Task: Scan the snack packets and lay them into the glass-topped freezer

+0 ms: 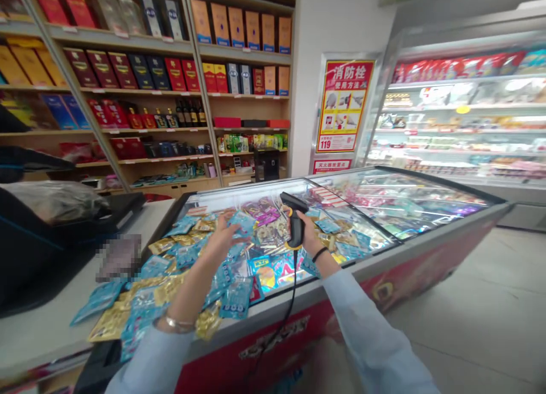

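Observation:
In my right hand (307,235) is a black handheld barcode scanner (297,226) with yellow trim. Its head points up and away, and a black cable (291,303) hangs from the grip down past the freezer's front. My left hand (222,240), fingers spread, hovers over or touches a blue snack packet (242,222); I cannot tell which. Many small blue packets (237,296) and gold packets (164,291) lie heaped on the glass top of a chest freezer (364,263) and spill leftward onto the counter.
The white counter (29,337) at left carries a dark machine (25,240) with a clear plastic bag on it. Shelves of boxed goods (153,73) line the back wall. A red poster (344,107) hangs beside a lit display fridge (460,127). Tiled floor (482,303) lies to the right.

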`<state>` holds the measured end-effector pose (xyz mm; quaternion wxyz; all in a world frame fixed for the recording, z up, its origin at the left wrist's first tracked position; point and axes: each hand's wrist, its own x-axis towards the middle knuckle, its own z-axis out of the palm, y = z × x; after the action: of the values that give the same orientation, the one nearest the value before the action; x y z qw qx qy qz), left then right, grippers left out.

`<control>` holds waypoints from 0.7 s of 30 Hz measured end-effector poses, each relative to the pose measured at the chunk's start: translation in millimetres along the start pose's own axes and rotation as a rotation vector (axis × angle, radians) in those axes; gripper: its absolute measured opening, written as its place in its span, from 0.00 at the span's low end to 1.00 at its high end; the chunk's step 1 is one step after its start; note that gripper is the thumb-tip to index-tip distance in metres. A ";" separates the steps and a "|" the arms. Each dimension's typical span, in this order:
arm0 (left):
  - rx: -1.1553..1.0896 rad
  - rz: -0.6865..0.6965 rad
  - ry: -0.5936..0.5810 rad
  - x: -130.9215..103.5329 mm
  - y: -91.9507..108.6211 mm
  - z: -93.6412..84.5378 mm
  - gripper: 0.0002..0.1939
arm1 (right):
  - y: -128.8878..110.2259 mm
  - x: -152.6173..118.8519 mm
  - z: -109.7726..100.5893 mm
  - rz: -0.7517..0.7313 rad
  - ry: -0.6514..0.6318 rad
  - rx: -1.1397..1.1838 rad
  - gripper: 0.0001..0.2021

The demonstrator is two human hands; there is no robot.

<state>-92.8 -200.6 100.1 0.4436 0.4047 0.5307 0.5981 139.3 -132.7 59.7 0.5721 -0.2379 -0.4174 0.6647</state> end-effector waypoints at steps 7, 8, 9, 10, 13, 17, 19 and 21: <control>-0.161 -0.294 -0.066 -25.4 -70.5 124.5 0.36 | -23.9 -33.0 -96.4 -0.075 0.153 0.018 0.18; -0.154 -0.289 -0.052 -23.8 -76.6 137.7 0.36 | -26.4 -36.9 -107.9 -0.087 0.163 0.006 0.18; -0.140 -0.270 -0.044 -20.7 -81.0 149.5 0.35 | -29.4 -39.9 -118.7 -0.102 0.171 -0.003 0.19; -0.126 -0.235 -0.040 -16.4 -84.1 159.9 0.34 | -33.2 -41.9 -128.7 -0.116 0.176 -0.008 0.19; -0.079 -0.073 -0.065 1.3 -90.1 183.5 0.31 | -48.1 -41.3 -154.8 -0.147 0.198 -0.013 0.17; 0.174 0.191 -0.156 22.1 -103.6 197.7 0.32 | -65.6 -31.5 -183.2 -0.145 0.258 -0.018 0.15; 0.446 0.341 -0.227 27.1 -115.2 198.3 0.32 | -67.5 -26.5 -195.3 -0.135 0.286 -0.012 0.14; 0.771 0.461 -0.277 28.4 -127.7 196.4 0.35 | -64.3 -22.9 -205.8 -0.122 0.317 -0.003 0.14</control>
<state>99.8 -113.6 -5.1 0.1831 0.7232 0.5464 0.3807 344.1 -96.7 -1.7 0.6698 -0.3149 -0.3363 0.5824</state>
